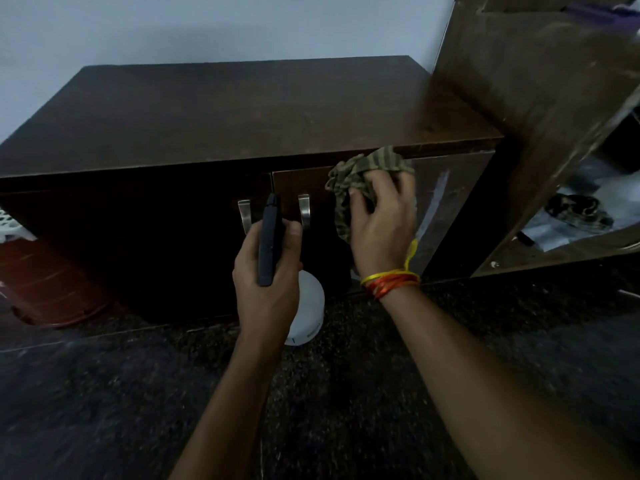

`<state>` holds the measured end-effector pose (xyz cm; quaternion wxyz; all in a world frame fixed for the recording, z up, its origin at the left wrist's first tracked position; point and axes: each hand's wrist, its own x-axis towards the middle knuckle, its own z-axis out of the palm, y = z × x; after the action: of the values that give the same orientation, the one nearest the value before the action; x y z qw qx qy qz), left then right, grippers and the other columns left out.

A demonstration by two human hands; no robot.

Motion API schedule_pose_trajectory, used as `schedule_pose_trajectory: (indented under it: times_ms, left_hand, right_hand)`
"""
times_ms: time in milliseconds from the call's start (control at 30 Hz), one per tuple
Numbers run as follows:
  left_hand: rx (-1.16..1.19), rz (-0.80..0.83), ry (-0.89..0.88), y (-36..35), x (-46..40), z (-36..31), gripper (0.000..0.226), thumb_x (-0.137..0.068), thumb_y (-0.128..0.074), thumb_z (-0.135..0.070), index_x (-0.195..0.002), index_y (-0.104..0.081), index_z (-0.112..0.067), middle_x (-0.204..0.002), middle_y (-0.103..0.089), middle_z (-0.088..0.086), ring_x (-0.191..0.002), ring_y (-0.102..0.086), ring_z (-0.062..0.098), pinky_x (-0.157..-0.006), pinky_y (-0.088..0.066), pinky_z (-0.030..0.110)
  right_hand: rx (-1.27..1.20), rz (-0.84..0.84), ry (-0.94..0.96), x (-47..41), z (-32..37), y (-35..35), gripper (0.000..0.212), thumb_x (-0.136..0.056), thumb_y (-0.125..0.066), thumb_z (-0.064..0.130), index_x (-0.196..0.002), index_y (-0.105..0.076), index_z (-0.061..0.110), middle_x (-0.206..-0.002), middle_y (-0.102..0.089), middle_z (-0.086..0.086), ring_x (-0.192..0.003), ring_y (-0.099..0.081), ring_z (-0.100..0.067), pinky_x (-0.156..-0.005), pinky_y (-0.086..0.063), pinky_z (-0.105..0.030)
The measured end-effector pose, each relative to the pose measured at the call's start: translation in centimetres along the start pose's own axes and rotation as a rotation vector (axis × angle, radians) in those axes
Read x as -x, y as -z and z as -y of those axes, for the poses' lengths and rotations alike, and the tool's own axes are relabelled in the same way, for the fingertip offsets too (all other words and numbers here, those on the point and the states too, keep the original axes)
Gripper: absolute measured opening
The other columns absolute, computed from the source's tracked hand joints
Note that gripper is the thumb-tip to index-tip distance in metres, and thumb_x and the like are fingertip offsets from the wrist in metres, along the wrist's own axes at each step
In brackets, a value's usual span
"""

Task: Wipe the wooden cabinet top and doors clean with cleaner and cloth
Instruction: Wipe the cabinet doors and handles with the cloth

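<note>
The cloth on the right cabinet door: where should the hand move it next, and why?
Probably sweep the cloth rightward: the right hand presses it on the right door near the top, and pale streaks show just beside it.

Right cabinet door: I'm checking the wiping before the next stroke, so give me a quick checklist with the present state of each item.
1. Cloth gripped by the right hand: ok, fingers curl round it.
2. Cloth against the right door: ok, it sits at the door's upper part, just under the cabinet top.
3. Cleaner on the door: ok, a pale streak shows right of the cloth, not yet wiped.
4. Spray bottle secure in the left hand: ok, fingers wrap its black head.
5. Nozzle aim: cannot tell which door it faces.
6. Left door clean: cannot tell, too dark.
</note>
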<state>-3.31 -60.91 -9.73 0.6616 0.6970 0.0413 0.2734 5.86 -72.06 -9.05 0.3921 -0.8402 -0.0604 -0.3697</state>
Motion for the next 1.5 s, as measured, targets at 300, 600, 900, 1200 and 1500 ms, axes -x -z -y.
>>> schedule_pose_trajectory:
  times_ms: [300,600,900,1200,1500]
  left_hand:
    - [0.007,0.004,0.008,-1.5,0.2,0.5,0.005,-0.099,-0.056,-0.027,-0.096,-0.059,-0.025,-0.076,-0.056,-0.002,-0.067,-0.057,0.012,-0.062,-0.046,0.018]
    - [-0.038,0.018,0.045,-1.4,1.8,1.2,0.012,-0.093,-0.055,-0.042,-0.099,-0.059,-0.032,-0.081,-0.057,-0.009,-0.079,-0.061,0.020,-0.072,-0.051,0.028]
    - [-0.043,0.013,-0.001,-1.4,1.6,-0.3,0.007,-0.093,-0.055,-0.041,-0.095,-0.058,-0.036,-0.080,-0.055,0.010,-0.077,-0.056,0.035,-0.066,-0.049,0.041]
    - [-0.067,0.044,0.022,-1.1,2.3,0.7,0.002,-0.095,-0.055,-0.038,-0.096,-0.057,-0.037,-0.084,-0.053,0.011,-0.077,-0.054,0.037,-0.069,-0.048,0.050]
    - [-0.061,0.036,0.077,-1.6,1.9,1.8,0.004,-0.096,-0.054,-0.035,-0.099,-0.056,-0.036,-0.085,-0.055,0.001,-0.080,-0.056,0.030,-0.073,-0.049,0.047]
  right_hand:
    - [0.034,0.009,0.060,0.6,-2.3,0.0,0.022,-0.093,-0.057,0.019,-0.109,-0.064,0.006,-0.119,-0.053,-0.019,-0.116,-0.053,-0.033,-0.094,-0.046,-0.035]
    - [0.055,0.121,0.009,3.0,-5.3,0.0,0.015,-0.092,-0.057,0.011,-0.100,-0.064,0.001,-0.111,-0.052,-0.023,-0.102,-0.056,-0.037,-0.083,-0.040,-0.034]
    - [0.054,0.041,0.024,1.6,-3.4,0.0,0.013,-0.091,-0.057,0.010,-0.102,-0.063,0.006,-0.116,-0.052,-0.020,-0.105,-0.055,-0.036,-0.082,-0.045,-0.035]
    - [0.034,0.046,-0.022,1.6,-3.1,0.0,0.013,-0.086,-0.061,0.007,-0.098,-0.063,0.006,-0.116,-0.051,-0.020,-0.104,-0.054,-0.034,-0.079,-0.036,-0.026]
    - [0.022,0.060,-0.001,2.9,-4.0,-1.3,0.012,-0.091,-0.058,0.010,-0.100,-0.064,0.004,-0.121,-0.050,-0.022,-0.117,-0.051,-0.039,-0.091,-0.049,-0.045]
